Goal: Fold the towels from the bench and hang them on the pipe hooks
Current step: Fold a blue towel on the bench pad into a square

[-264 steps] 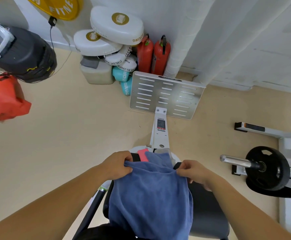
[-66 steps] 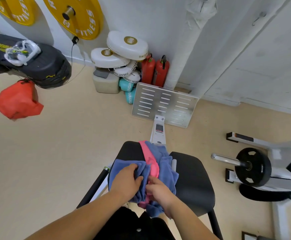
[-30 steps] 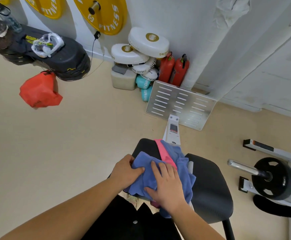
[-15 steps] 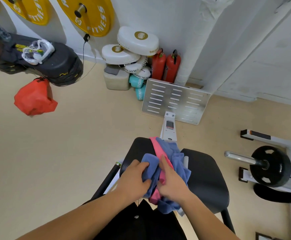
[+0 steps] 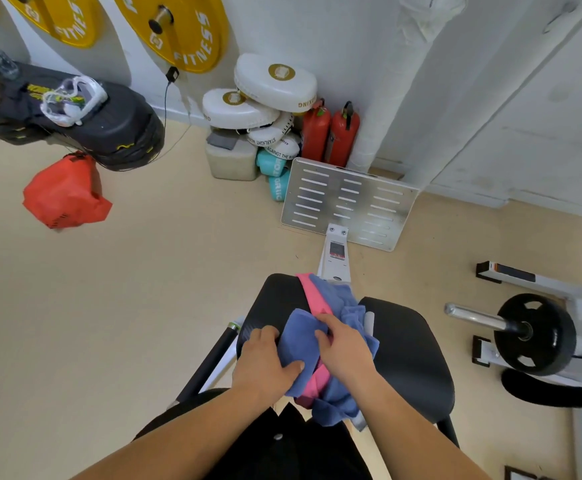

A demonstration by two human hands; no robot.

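A pale tan floor (image 5: 144, 306) was seen across the frame. White walls (image 5: 352, 36) were seen at the top. Yellow weight plates (image 5: 178, 32) were hung at upper left. Two red fire extinguishers (image 5: 329, 133) were stood by a white pipe (image 5: 386, 98).

On the white wall we see two round yellow weight plates (image 5: 175, 27), and under them a stack of black rubber mats (image 5: 85, 129) with a pale sneaker (image 5: 71, 98) lying on top. Just beside the stack hangs a red fabric bag (image 5: 64, 195). In the corner we find white oval boxing pads (image 5: 258, 95) piled on a beige plastic canister (image 5: 230, 161), and near them two red fire extinguishers (image 5: 331, 133) standing upright. To the right, a black iron disc (image 5: 533, 336) sits on a steel bar (image 5: 476, 318) above the beige floor (image 5: 144, 289).
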